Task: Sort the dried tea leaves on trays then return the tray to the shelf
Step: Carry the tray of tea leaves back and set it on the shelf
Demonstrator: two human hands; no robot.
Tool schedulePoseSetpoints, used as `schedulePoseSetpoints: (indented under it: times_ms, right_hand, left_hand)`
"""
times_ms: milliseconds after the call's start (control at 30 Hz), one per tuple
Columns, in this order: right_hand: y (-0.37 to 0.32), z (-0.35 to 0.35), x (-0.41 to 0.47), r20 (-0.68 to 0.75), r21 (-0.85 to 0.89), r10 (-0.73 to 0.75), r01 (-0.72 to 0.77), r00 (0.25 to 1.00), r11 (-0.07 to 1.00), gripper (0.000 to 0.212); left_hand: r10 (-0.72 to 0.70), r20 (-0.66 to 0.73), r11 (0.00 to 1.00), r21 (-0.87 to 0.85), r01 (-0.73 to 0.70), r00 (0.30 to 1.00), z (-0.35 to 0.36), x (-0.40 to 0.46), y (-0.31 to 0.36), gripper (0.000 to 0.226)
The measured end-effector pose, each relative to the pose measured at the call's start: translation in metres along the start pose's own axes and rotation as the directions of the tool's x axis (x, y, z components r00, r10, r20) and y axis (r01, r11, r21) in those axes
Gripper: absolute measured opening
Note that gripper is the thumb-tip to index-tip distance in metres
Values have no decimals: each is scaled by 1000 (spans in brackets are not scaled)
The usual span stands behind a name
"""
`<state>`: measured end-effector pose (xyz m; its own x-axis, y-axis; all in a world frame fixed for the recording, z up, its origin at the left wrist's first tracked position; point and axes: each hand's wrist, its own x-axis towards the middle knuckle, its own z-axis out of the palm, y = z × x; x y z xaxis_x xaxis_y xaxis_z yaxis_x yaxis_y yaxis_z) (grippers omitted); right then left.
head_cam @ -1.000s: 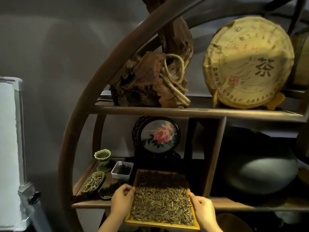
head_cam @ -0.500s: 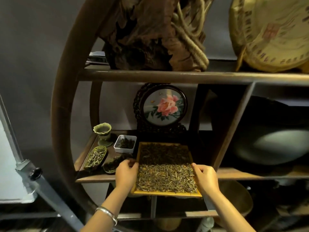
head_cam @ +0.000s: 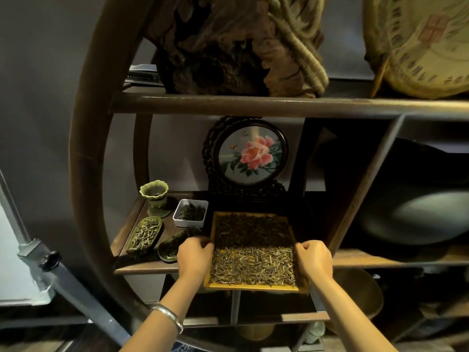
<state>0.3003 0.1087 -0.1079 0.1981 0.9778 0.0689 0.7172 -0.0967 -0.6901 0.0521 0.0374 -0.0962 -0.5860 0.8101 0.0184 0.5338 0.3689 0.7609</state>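
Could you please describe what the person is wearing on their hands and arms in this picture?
Both forearms are bare, with no sleeves or gloves in view. The left hand has a plain silver bangle at its wrist; the right hand shows no jewellery.

Tea cake [head_cam: 418,44] cut off at right edge.

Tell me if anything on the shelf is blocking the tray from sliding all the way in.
Nothing visible lies directly ahead of the tray until the flower ornament's stand at the back. The white dish and dark leaf scoop sit close to its left edge, beside the path.
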Motion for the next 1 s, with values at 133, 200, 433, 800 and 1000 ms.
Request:
schedulePoseSetpoints:
  times_ms: [133, 200, 433, 800, 1000]
  right_hand:
    - [-7, 1, 3, -11, -43, 39, -40, 999, 998, 31]
    - [-9, 2, 3, -13, -57, 48, -48, 999, 997, 28]
    - [-17, -8, -9, 90, -100, -99, 108, 991, 989, 39]
    - [28, -54, -64, 243, -263, -676, 718, 695, 644, 55]
    - [37, -43, -69, 207, -274, -665, 695, 718, 665, 31]
  left_hand:
    - [-20, -17, 1000, 2, 20, 1000, 3, 1, 5, 19]
    - [-27, -13, 1000, -2, 27, 1000, 5, 2, 7, 18]
    - [81, 13, 995, -64, -80, 997, 4, -4, 5, 31]
    - [537, 231, 811, 124, -572, 811, -24, -50, -42, 53]
    - [525, 181, 814, 179, -553, 832, -19, -61, -41, 33]
